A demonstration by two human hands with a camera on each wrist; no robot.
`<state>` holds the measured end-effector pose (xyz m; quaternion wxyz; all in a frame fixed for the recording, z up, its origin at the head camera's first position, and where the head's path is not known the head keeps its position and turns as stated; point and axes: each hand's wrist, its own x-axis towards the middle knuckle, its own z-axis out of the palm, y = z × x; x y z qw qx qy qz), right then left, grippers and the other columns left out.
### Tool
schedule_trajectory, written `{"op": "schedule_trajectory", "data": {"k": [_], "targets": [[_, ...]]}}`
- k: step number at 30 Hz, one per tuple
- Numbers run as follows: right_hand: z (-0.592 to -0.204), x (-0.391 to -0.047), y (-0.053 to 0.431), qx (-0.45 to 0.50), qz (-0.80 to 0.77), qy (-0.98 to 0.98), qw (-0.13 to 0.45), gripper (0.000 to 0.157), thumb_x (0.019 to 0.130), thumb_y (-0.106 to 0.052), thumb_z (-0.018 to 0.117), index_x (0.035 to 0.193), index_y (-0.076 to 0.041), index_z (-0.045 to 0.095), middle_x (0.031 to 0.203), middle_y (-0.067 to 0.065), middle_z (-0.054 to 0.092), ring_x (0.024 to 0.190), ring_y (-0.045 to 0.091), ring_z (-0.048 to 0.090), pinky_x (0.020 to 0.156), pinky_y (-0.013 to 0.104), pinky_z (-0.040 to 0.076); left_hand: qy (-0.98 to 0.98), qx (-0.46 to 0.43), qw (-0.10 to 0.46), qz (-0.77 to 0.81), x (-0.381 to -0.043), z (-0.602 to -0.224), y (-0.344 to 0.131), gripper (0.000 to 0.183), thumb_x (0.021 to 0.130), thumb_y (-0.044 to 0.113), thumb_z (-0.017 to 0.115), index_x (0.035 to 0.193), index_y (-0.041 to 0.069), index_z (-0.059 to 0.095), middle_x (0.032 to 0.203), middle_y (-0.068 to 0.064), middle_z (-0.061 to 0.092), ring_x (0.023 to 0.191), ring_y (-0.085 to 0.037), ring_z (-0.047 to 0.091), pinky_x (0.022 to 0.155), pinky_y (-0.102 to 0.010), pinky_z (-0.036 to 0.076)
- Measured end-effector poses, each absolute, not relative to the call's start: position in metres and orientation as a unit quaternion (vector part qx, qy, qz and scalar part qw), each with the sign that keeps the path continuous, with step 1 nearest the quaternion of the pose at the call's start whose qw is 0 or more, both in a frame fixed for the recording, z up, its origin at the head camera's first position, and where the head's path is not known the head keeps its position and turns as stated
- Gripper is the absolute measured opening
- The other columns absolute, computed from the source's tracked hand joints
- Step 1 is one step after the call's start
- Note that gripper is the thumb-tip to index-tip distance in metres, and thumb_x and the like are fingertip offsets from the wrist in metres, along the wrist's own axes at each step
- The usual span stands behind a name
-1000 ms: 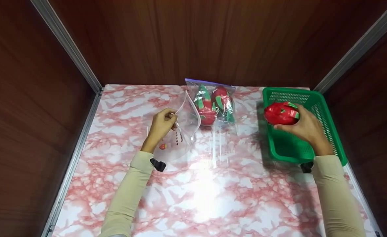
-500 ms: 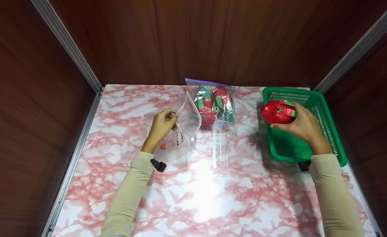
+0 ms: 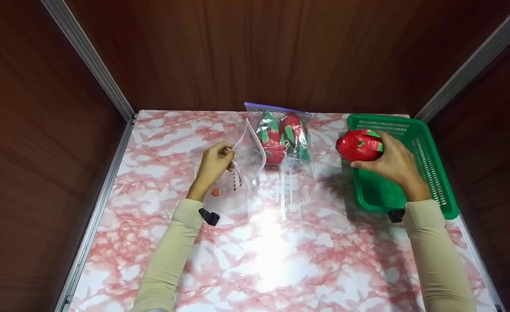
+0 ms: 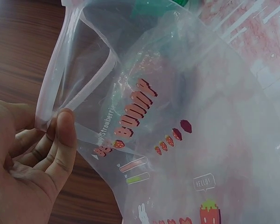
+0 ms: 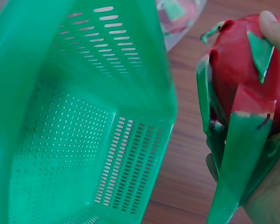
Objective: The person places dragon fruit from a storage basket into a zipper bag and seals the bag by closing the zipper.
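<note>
My left hand (image 3: 216, 161) pinches the rim of a clear zip bag (image 4: 210, 116) printed with strawberries and the word "BUNNY". The bag's mouth gapes toward the right. In the head view, my right hand (image 3: 395, 162) grips a red dragon fruit (image 3: 358, 146) with green leaf tips, above the left rim of a green plastic basket (image 3: 432, 173). The right wrist view shows the dragon fruit (image 5: 242, 79) up close, thumb on its red side and green scales pointing down toward the palm.
Behind the held bag lies a purple-topped zip bag (image 3: 278, 107) with two dragon fruits (image 3: 273, 145) inside. The pink marbled table (image 3: 324, 260) is bounded by dark wooden panels (image 3: 237, 52) at the back and both sides.
My right hand has carried the dragon fruit a little to the left, from over the basket to past its left rim. The left hand keeps its hold on the bag, nearly still.
</note>
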<state>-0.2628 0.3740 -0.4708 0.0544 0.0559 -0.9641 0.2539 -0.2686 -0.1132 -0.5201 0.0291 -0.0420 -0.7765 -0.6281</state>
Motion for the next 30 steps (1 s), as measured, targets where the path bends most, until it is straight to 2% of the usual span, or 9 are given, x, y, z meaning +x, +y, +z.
{"op": "schedule_trajectory", "data": {"k": [12,22,30], "targets": [[-0.467,-0.268,0.356,0.066,0.266,-0.961,0.049,0.111,0.078,-0.065,0.088,0.164,-0.015,0.038,0.156,0.025,0.050,0.138,0.049,0.047,0.105,0.079,0.048,-0.777,-0.049,0.028,-0.627,-0.270,-0.519,-0.111,0.023,0.103,0.003,0.063,0.121,-0.010,0.070,0.089,-0.019,0.068,0.059,-0.008,0.064,0.055,-0.021,0.060],[-0.465,-0.274,0.342,0.087,0.270,-0.957,0.063,0.104,0.078,-0.058,0.091,0.160,-0.013,0.043,0.154,0.022,0.053,0.139,0.045,0.049,0.102,0.075,0.053,-0.781,-0.050,0.029,-0.622,-0.270,-0.517,-0.110,0.023,0.103,0.004,0.063,0.121,-0.007,0.071,0.084,-0.006,0.067,0.060,-0.010,0.065,0.057,-0.023,0.062],[-0.464,-0.277,0.333,0.094,0.267,-0.956,0.070,0.105,0.078,-0.058,0.091,0.159,-0.012,0.044,0.155,0.023,0.053,0.139,0.046,0.050,0.105,0.075,0.052,-0.778,-0.050,0.032,-0.625,-0.270,-0.518,-0.109,0.021,0.102,0.002,0.063,0.119,-0.006,0.072,0.083,-0.008,0.067,0.058,-0.009,0.065,0.056,-0.023,0.062]]}}
